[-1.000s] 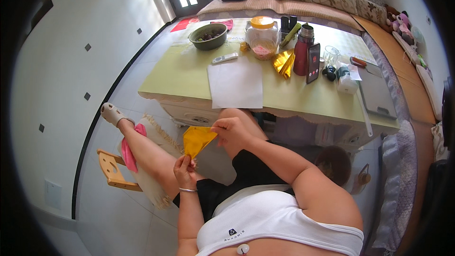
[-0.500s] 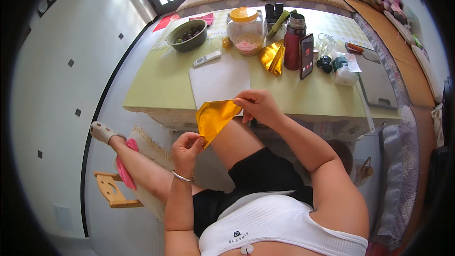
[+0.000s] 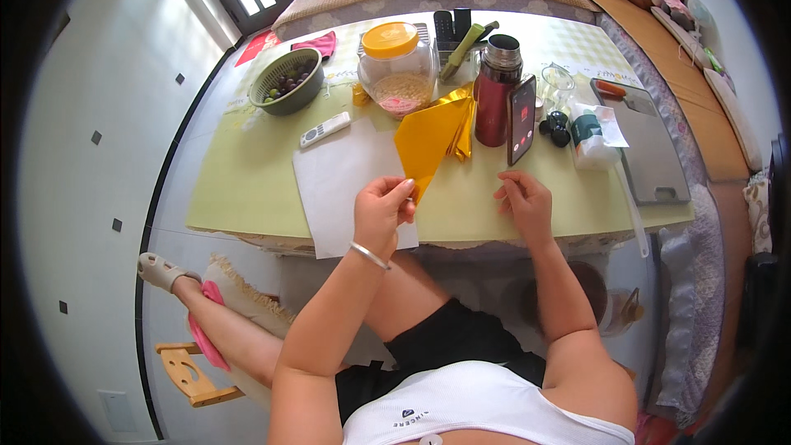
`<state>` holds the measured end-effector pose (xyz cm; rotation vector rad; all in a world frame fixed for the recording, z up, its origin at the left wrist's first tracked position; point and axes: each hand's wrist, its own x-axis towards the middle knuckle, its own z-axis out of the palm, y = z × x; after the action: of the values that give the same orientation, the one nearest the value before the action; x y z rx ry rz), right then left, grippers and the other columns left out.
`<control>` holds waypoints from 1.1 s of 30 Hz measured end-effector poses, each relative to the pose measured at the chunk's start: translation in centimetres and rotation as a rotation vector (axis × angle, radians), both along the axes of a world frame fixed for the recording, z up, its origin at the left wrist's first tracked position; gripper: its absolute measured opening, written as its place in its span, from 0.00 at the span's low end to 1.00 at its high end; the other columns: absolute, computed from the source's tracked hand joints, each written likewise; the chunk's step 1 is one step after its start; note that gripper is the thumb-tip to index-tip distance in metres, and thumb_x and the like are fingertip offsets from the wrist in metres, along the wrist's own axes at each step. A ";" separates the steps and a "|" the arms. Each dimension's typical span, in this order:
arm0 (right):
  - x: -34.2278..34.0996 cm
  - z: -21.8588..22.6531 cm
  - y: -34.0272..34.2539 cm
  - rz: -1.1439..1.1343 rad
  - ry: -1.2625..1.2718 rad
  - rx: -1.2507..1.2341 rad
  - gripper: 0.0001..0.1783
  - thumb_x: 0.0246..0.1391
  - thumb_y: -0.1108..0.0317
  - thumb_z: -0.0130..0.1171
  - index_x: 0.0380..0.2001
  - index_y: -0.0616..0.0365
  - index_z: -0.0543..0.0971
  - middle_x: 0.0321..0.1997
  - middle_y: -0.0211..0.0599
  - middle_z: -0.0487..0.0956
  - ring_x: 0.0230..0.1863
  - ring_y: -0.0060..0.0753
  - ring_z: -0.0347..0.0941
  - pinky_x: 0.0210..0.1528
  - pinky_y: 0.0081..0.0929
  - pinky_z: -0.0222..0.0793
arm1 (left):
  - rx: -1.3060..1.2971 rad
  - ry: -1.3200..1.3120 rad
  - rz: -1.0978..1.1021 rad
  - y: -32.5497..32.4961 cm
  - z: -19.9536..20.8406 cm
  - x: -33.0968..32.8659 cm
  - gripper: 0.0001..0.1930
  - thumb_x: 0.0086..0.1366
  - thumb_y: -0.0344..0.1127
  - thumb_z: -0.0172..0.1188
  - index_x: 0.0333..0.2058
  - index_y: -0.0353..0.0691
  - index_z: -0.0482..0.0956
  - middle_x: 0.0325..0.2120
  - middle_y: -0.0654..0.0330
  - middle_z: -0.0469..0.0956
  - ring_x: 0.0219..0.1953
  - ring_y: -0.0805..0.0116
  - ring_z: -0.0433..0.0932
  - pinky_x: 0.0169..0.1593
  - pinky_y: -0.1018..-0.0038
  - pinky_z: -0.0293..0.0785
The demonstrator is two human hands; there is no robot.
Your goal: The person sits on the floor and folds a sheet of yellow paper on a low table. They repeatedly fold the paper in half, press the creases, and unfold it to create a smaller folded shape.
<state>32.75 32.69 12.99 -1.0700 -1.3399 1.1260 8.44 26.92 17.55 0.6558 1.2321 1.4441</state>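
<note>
My left hand is closed, pinching the lower tip of a folded sheet of gold foil paper between thumb and fingers. The sheet stands up above the table's near side, its wide end toward the jar. Behind it, and partly hidden by it, more folded gold foil lies against the red thermos flask. My right hand holds nothing; its fingers are loosely bent and apart, just in front of the upright phone. Under the left hand lies a white sheet of paper.
On the table stand a bowl of dark fruit, a yellow-lidded jar and a white remote. To the right are a tissue pack, a glass, small black objects and a grey cutting board.
My right hand has let go of the gold foil and moved right, toward the phone. My left hand has carried the foil forward and up over the table.
</note>
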 end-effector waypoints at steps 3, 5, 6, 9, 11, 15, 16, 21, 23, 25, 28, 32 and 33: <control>-0.2 -0.5 0.2 0.020 -0.044 -0.016 0.09 0.62 0.74 0.54 0.41 0.66 0.80 0.26 0.34 0.81 0.21 0.17 0.73 0.25 0.17 0.69 | -0.083 -0.086 0.054 3.8 -1.1 1.4 0.06 0.65 0.30 0.62 0.38 0.35 0.77 0.26 0.61 0.80 0.21 0.77 0.76 0.24 0.80 0.74; -0.2 -0.6 0.2 0.027 -0.094 -0.006 0.09 0.62 0.74 0.54 0.41 0.65 0.80 0.26 0.34 0.81 0.21 0.17 0.73 0.25 0.17 0.69 | -0.134 -0.123 0.047 5.7 -1.8 2.0 0.06 0.64 0.30 0.63 0.37 0.37 0.77 0.27 0.61 0.80 0.22 0.76 0.77 0.25 0.78 0.76; -0.1 -0.4 0.1 0.025 -0.103 0.000 0.09 0.62 0.74 0.54 0.41 0.65 0.80 0.26 0.33 0.81 0.21 0.17 0.73 0.25 0.17 0.69 | -0.154 -0.139 0.047 6.7 -2.0 2.4 0.06 0.64 0.30 0.63 0.37 0.37 0.77 0.28 0.61 0.80 0.22 0.76 0.77 0.25 0.78 0.76; 0.2 -0.3 0.2 0.027 -0.089 0.000 0.09 0.62 0.74 0.54 0.41 0.65 0.80 0.26 0.33 0.81 0.21 0.17 0.73 0.25 0.17 0.68 | -0.168 -0.170 0.071 9.3 -2.3 3.6 0.07 0.64 0.31 0.64 0.37 0.37 0.76 0.28 0.60 0.81 0.23 0.75 0.78 0.26 0.78 0.78; 0.2 -0.3 0.2 0.029 -0.077 -0.008 0.08 0.62 0.74 0.54 0.41 0.65 0.80 0.26 0.33 0.81 0.21 0.17 0.73 0.25 0.17 0.68 | -0.163 -0.161 0.092 10.8 -2.4 4.3 0.07 0.64 0.31 0.64 0.37 0.36 0.76 0.29 0.60 0.80 0.24 0.74 0.78 0.26 0.78 0.78; 0.3 -0.3 0.3 0.041 -0.049 -0.027 0.08 0.62 0.74 0.54 0.41 0.65 0.80 0.27 0.33 0.81 0.21 0.17 0.73 0.25 0.16 0.69 | -0.149 -0.034 0.137 12.3 -2.4 4.5 0.11 0.62 0.34 0.67 0.37 0.36 0.76 0.29 0.61 0.80 0.23 0.74 0.79 0.25 0.78 0.77; 0.3 -0.4 0.3 0.048 -0.037 -0.032 0.08 0.62 0.74 0.54 0.41 0.65 0.80 0.27 0.33 0.81 0.21 0.17 0.73 0.25 0.16 0.69 | -0.143 0.013 0.152 12.2 -2.5 4.3 0.12 0.62 0.35 0.68 0.37 0.35 0.75 0.29 0.60 0.80 0.23 0.74 0.79 0.25 0.78 0.76; 0.6 -0.7 0.4 0.036 -0.016 -0.029 0.08 0.62 0.74 0.54 0.41 0.65 0.80 0.27 0.33 0.81 0.21 0.17 0.73 0.25 0.16 0.69 | -0.077 0.525 -0.008 8.3 -0.5 1.0 0.14 0.58 0.38 0.70 0.35 0.35 0.77 0.27 0.60 0.79 0.21 0.74 0.78 0.24 0.78 0.74; 0.5 -0.7 0.4 0.046 -0.016 -0.018 0.08 0.62 0.74 0.54 0.41 0.65 0.80 0.27 0.33 0.81 0.21 0.17 0.73 0.25 0.17 0.69 | 0.066 0.797 -0.050 5.7 -1.0 -2.1 0.13 0.57 0.37 0.70 0.35 0.35 0.79 0.27 0.59 0.79 0.22 0.72 0.79 0.25 0.77 0.74; 0.2 -0.6 0.3 0.068 -0.032 -0.007 0.08 0.62 0.74 0.54 0.41 0.64 0.80 0.27 0.33 0.81 0.21 0.16 0.73 0.25 0.17 0.69 | 0.280 1.346 -0.014 2.4 -1.3 -6.2 0.11 0.56 0.32 0.67 0.36 0.35 0.80 0.31 0.55 0.81 0.32 0.63 0.81 0.36 0.70 0.78; 0.1 -0.7 0.3 0.033 -0.152 0.055 0.08 0.61 0.75 0.55 0.40 0.62 0.81 0.27 0.34 0.82 0.21 0.21 0.75 0.26 0.19 0.71 | 0.308 1.586 -0.041 -1.7 -1.5 -10.8 0.10 0.55 0.26 0.60 0.38 0.34 0.81 0.42 0.50 0.80 0.47 0.52 0.77 0.51 0.63 0.74; -1.5 -0.6 -0.6 0.118 -0.489 0.416 0.15 0.54 0.75 0.58 0.47 0.58 0.79 0.41 0.39 0.82 0.40 0.38 0.79 0.41 0.33 0.75 | 0.363 1.589 -0.089 -5.9 -3.2 -14.7 0.14 0.54 0.23 0.56 0.41 0.34 0.81 0.47 0.47 0.79 0.51 0.49 0.75 0.57 0.61 0.71; -2.2 0.7 -1.6 0.238 -0.599 0.551 0.20 0.52 0.75 0.58 0.50 0.57 0.78 0.47 0.40 0.80 0.48 0.42 0.77 0.48 0.37 0.73 | 0.366 1.581 -0.116 -6.6 -3.2 -14.8 0.16 0.54 0.22 0.55 0.42 0.34 0.81 0.47 0.46 0.78 0.51 0.48 0.75 0.57 0.61 0.71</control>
<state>30.53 31.13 13.67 -0.8699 -2.1413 0.5345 -6.39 20.30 14.36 2.3159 1.9641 0.8830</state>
